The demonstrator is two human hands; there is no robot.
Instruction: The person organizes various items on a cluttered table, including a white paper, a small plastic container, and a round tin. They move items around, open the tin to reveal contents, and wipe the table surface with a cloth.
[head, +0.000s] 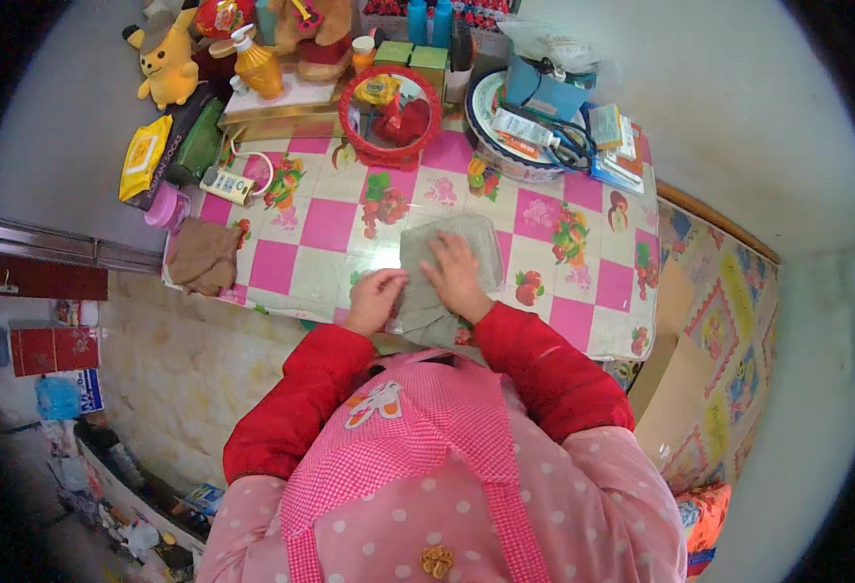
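Observation:
A grey-green cloth (482,251) lies on the checked tablecloth (329,222) close to the front edge of the table. Its upper part is spread smooth, while the lower part is creased and reaches the table edge. My right hand (458,275) rests palm down on the cloth with the fingers spread. Beside the cloth's left edge is my left hand (376,300), its fingers curled and the tips by the fabric; whether they pinch it cannot be made out. A crumpled brown cloth (205,256) sits at the table's left corner.
Behind the cloth stands a red-framed mirror (389,159). A round tin (518,167) bearing a tube and a black cable is at the back right. A white power strip (228,186), a pink jar (168,207) and a yellow wipes pack (145,157) line the left side.

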